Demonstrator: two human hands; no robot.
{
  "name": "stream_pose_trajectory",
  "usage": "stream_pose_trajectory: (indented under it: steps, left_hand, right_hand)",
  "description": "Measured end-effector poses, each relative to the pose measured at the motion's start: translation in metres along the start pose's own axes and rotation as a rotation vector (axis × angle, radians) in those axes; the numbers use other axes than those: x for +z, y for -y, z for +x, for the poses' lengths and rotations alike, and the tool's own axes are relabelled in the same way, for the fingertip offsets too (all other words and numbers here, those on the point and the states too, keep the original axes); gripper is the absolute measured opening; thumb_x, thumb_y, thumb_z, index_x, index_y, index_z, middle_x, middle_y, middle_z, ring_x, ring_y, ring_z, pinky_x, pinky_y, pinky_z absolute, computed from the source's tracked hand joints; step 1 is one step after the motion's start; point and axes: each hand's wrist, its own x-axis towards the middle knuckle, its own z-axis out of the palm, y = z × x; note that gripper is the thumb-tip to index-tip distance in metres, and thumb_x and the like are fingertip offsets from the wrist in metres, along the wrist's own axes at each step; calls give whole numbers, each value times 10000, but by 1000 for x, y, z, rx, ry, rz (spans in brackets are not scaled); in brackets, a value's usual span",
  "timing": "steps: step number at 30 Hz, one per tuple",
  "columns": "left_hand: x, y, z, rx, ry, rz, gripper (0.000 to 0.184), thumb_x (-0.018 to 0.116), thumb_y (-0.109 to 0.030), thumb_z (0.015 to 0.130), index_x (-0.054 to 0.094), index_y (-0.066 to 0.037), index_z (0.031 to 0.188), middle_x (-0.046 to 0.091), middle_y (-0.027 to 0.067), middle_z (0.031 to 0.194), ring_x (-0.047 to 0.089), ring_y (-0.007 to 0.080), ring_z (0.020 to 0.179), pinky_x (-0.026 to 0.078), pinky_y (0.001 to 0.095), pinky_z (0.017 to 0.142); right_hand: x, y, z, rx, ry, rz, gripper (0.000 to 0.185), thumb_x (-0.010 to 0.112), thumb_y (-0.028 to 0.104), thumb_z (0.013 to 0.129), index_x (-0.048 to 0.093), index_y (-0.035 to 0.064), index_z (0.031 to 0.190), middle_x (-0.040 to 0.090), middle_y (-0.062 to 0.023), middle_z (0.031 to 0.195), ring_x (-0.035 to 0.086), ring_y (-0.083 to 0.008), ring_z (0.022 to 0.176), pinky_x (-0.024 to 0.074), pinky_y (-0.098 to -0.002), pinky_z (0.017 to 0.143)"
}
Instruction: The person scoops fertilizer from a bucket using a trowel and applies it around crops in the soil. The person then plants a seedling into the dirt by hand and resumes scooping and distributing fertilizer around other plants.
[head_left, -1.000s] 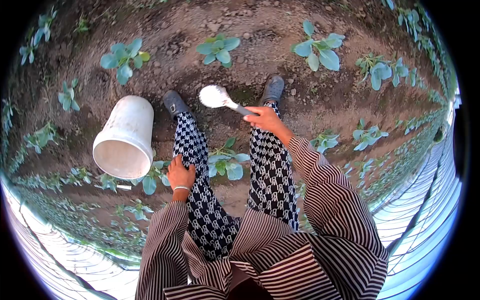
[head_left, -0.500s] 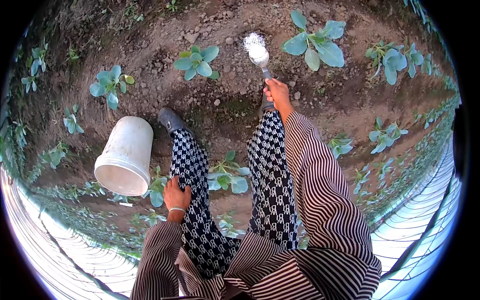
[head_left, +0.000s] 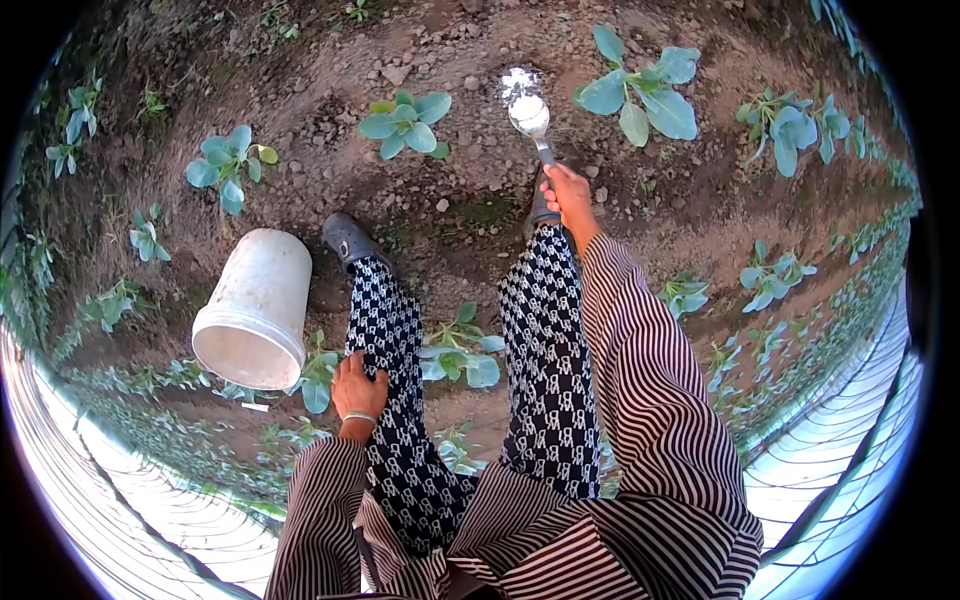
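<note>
Clamping spoon point(head_left: 541, 143) in right hand point(head_left: 571, 195), bowl over soil point(head_left: 475, 125) between plants point(head_left: 403, 125), left hand point(head_left: 358, 388) spread on leg point(head_left: 386, 325), bucket rim point(head_left: 245, 318) near

White R letters point(head_left: 550, 385) — repeated throughout — cover the black trousers point(head_left: 388, 320).

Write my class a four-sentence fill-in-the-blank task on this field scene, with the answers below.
1. The right grip holds a spoon by its ____.
2. The left grip rests on the ____ leg.
3. The bucket is ____ in colour.
4. The shirt sleeves are patterned with ____.
Missing words: handle; left; white; stripes.
</note>
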Motion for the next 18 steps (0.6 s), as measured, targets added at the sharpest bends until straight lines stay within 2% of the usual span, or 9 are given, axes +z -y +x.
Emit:
stream_pose_trajectory:
  steps: [8,11,14,18]
  left_hand:
    - [9,15,2,17,-38,-76,486,602,-278,738,527,-82,1176,560,142,1128,507,333,1062,415,431,913]
    - [3,16,1,1,-44,-101,487,605,-280,738,528,-75,1172,567,156,1117,516,341,1054,423,432,914]
    - [1,23,1,5,-24,-105,507,593,-290,747,518,-66,1195,559,133,1146,507,321,1083,420,447,913]
    - [1,31,1,15,-25,-165,505,601,-302,745,529,-61,1184,567,132,1133,518,324,1054,431,451,889]
  right_hand:
    - [5,-10,-26,-58,87,-121,376,607,173,871,567,21,1212,539,-17,649,400,-36,446,292,-190,365]
    - [22,-15,-54,-112,97,-258,386,608,174,872,571,38,1232,552,-3,640,406,-29,438,310,-189,372]
    - [43,-39,-68,-92,183,-354,388,611,180,872,573,44,1233,556,2,631,413,-26,438,322,-189,376]
    - [101,-70,-78,65,319,-348,388,613,176,873,570,68,1242,567,-2,636,424,-24,439,326,-183,367]
